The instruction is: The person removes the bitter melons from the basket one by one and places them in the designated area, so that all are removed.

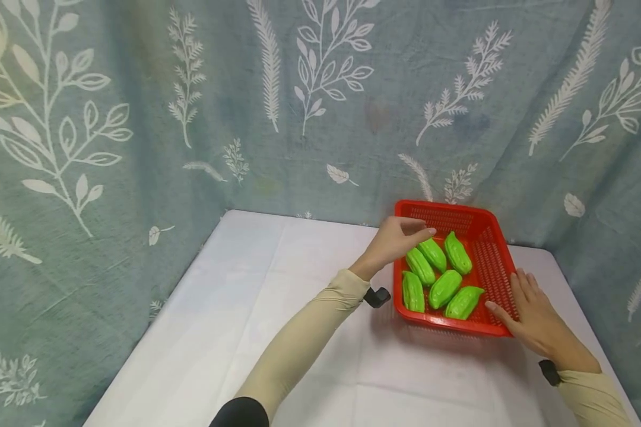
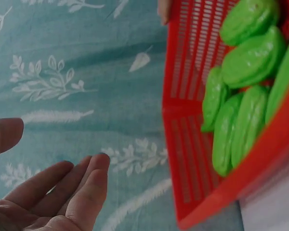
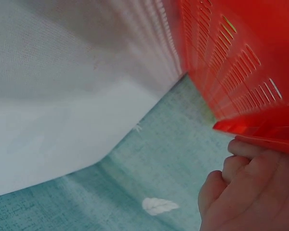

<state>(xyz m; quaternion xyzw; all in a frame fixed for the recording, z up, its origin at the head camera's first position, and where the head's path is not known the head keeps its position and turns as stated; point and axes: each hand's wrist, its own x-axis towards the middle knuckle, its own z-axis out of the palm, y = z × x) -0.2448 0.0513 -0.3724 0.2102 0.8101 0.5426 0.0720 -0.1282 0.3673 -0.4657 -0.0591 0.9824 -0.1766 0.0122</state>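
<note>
A red plastic basket (image 1: 462, 327) with slotted walls stands at the right of the table. Inside it lie several bright green, ridged gourds (image 1: 445, 289), shiny and pointed at one end. My left hand (image 1: 392, 240) hovers at the basket's left rim, its fingers partly over the gourds in the head view. In the left wrist view that hand (image 2: 62, 197) has loosely extended fingers with nothing between them, apart from the basket. My right hand (image 1: 539, 323) grips the right rim near the front corner, thumb over the inside and fingers outside. The right wrist view shows its fingers right under the lip.
The table (image 1: 310, 284) wears a white cloth with fold lines. Behind it and along both sides hangs a grey-green curtain (image 1: 219, 107) printed with white leaves. The basket's back edge stands close to the curtain.
</note>
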